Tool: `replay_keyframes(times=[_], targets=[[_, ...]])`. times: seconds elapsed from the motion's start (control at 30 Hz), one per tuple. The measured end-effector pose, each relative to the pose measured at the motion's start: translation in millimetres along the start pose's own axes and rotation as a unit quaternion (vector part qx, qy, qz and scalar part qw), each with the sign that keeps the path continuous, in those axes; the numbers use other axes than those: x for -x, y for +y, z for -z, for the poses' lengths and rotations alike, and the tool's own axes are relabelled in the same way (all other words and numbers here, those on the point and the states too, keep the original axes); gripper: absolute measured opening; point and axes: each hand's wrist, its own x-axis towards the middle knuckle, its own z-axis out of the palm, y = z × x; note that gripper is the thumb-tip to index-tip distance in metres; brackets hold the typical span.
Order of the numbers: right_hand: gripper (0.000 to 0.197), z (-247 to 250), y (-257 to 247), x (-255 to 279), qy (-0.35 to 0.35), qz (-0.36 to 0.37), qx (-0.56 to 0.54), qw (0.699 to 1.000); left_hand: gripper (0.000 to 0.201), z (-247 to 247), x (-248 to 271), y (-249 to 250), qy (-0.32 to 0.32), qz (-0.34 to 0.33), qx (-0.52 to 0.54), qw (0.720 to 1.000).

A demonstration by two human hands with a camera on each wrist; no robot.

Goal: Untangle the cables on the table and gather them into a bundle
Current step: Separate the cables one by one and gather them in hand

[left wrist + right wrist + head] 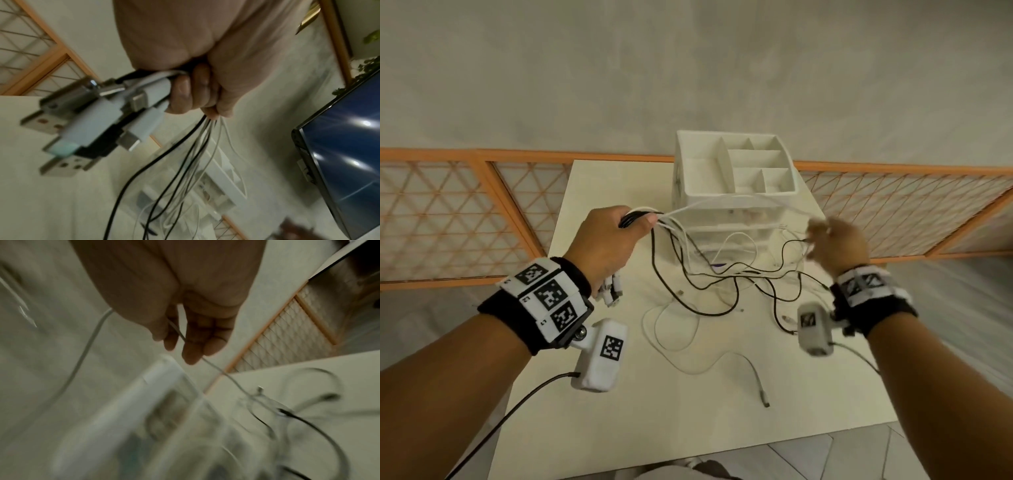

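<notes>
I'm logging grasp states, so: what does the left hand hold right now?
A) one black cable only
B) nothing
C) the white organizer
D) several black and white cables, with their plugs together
D: the left hand grips a cluster of black and white cables, with their USB plugs sticking out together beside the fist.

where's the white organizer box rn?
Head view: the white organizer box stands at the table's far edge, right of centre, beyond the cables, between the left hand and right hand.
</notes>
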Motion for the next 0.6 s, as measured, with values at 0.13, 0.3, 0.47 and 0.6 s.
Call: replay_keyframes(times=[0.13, 0.3, 0.47, 0.6], targets=[[0.015, 51.4, -50.3, -9.9, 0.164, 0.102, -0.160, 0.968, 0.043, -9.0, 1.8, -11.0, 0.011, 0.042, -0.025, 0.999], [0.009, 48.4, -60.1, -14.9, 0.162, 0.182, -0.204, 0.948, 0.031, -16.7, 4.2, -5.1, -0.006, 0.063, 0.038, 0.997], [0.045, 18.3, -30.7, -0.9, 0.100, 0.190, -0.096, 0.972, 0.028, -12.5, 5.3, -6.3, -0.028, 0.072, 0.052, 0.996], [0.078, -22.8, 13.6, 27.8, -0.165, 0.036, 0.169, 0.971, 0.036, -9.5, 8.7, -9.6, -0.045, 0.070, 0.054, 0.995]])
